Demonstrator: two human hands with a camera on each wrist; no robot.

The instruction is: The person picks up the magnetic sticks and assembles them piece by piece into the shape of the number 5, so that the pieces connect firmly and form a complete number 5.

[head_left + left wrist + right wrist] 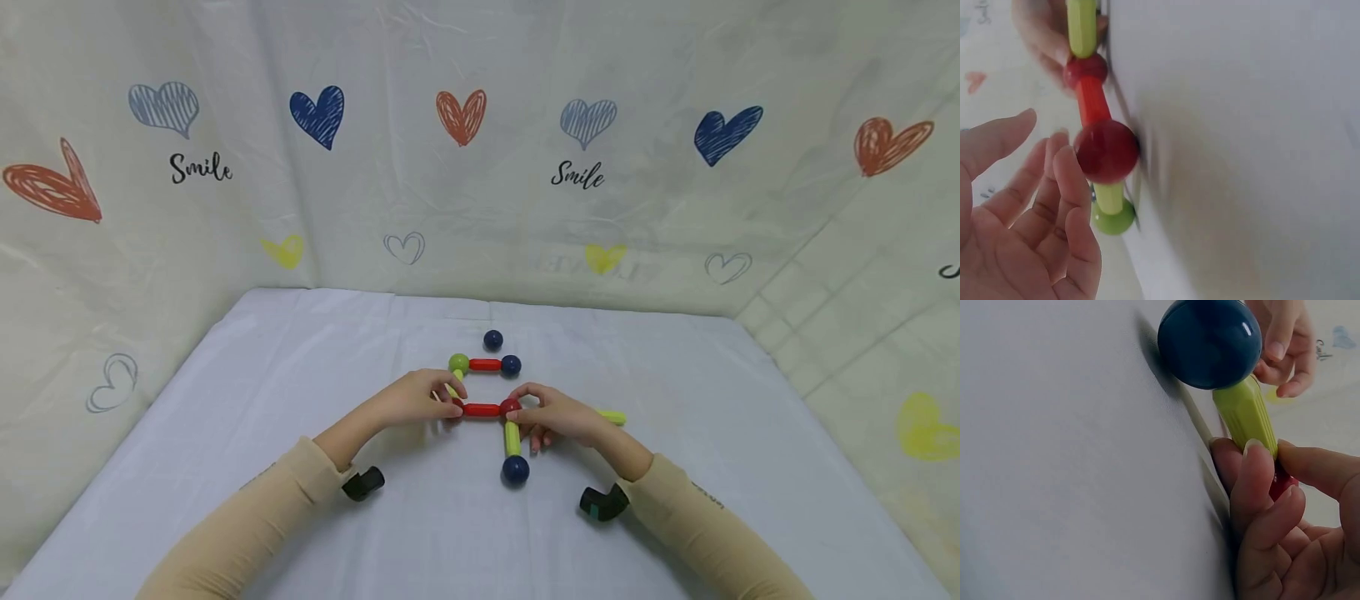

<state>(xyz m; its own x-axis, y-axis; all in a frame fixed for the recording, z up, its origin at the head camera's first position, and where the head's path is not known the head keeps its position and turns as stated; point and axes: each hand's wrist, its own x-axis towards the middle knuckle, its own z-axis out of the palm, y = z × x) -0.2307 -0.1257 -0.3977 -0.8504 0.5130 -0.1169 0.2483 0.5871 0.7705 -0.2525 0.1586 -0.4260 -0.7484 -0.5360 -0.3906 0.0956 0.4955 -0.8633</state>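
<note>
A chain of toy balls and rods lies on the white cloth. Its right red ball (510, 406) is pinched between the thumb and fingers of my right hand (557, 414). From it a yellow-green rod (1244, 412) runs toward me to a dark blue ball (515, 470). A red rod (481, 410) links it to the left red ball (1107, 151). Beside that ball is my left hand (420, 396), thumb apart, fingertips at or near its surface. Beyond, another yellow-green rod (1109, 198) leads to a green ball (459, 363), then a red rod (485, 365) and blue ball (511, 365).
A loose dark blue ball (492, 339) sits behind the chain. Partly hidden by the right wrist, a yellow-green rod (612, 417) lies to the right. Behind the table hangs a pale curtain (510, 208) printed with hearts.
</note>
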